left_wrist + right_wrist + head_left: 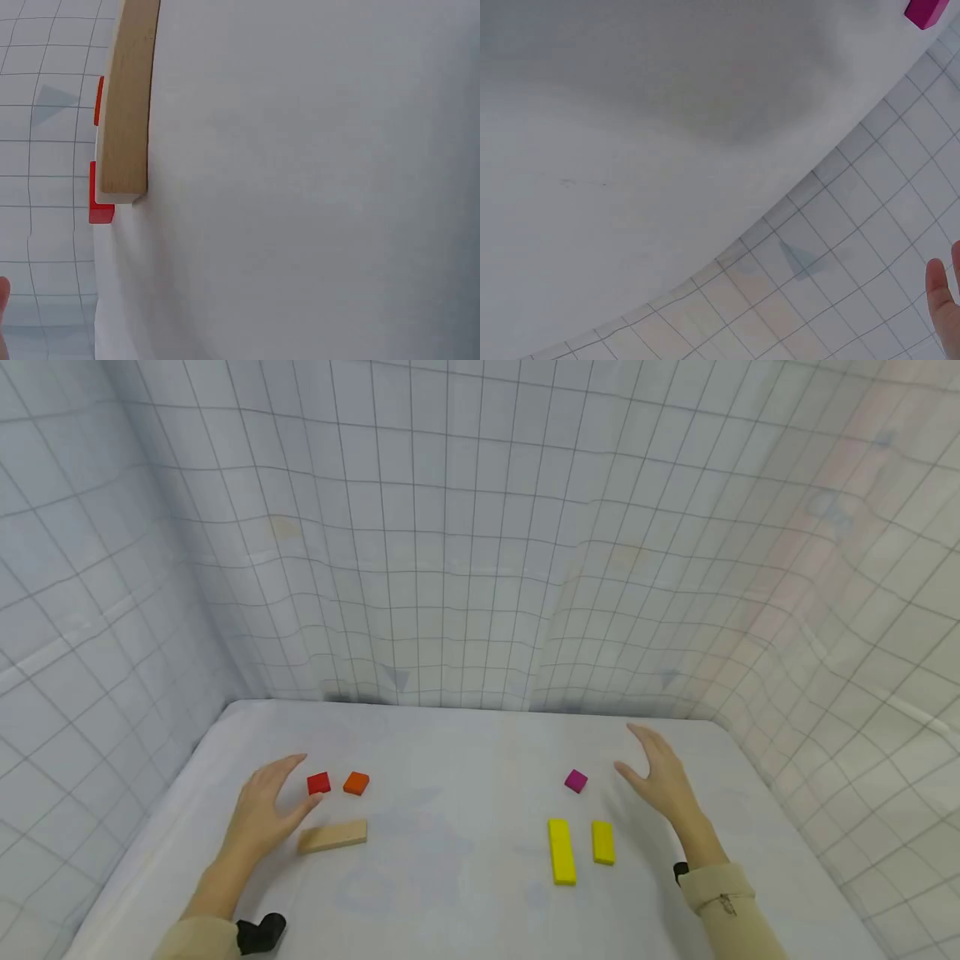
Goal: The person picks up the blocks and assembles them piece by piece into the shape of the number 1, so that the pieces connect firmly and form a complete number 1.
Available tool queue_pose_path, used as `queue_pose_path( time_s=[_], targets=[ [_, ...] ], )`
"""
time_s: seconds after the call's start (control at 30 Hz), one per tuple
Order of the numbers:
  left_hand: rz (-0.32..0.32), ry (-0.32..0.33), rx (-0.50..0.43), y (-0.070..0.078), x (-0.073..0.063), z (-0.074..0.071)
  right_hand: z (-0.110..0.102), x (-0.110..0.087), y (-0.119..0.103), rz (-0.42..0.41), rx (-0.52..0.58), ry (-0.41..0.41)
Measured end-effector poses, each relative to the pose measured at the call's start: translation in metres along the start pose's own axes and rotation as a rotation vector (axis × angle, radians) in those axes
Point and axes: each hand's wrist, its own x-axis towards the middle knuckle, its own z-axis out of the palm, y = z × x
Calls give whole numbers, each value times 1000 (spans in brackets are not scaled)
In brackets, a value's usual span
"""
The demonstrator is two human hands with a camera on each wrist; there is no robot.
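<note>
My left hand (260,810) hovers over the left of the table, thumb and fingers spread apart with nothing between them. Close by its fingertips lies a red block (318,783), and an orange block (356,783) sits just right of that. A plain wooden block (332,837) lies below them, near the thumb; its end shows large in the left wrist view (127,112). On the other side my right hand (663,781) is held above the table, fingers and thumb apart, holding nothing. Nearest to it are a magenta block (576,781) and a short yellow block (603,842).
A long yellow block (562,852) lies left of the short one. The white-covered table (457,793) is bordered at the back and sides by hanging grid-patterned cloth (465,568). A black strap piece (261,933) shows at the left wrist.
</note>
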Motion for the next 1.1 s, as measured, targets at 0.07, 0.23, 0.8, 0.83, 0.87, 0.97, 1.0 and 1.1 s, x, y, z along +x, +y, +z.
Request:
queue_pose_path(
  time_s=[0.07,0.23,0.8,0.83,0.87,0.97,1.0,1.1],
  targets=[
    [-20,2,-63,-1,-5,-2,-1,-5,2,-10,60,-14],
    [-47,26,-121,-3,-19,-4,2,-19,7,-6,168,-48],
    [-181,-86,-183,-12,-46,-11,13,-66,12,129,319,-174],
    [-179,-87,-185,-12,-47,-10,13,-68,12,139,321,-182],
    [-177,-88,-188,-13,-47,-8,14,-70,11,145,325,-191],
    [-179,-103,-192,-15,-51,-5,17,-75,11,169,331,-218],
    [-182,-110,-192,-16,-52,-5,18,-77,11,171,331,-227],
    [-196,-127,-196,-17,-55,-3,20,-81,10,190,342,-258]
  ],
)
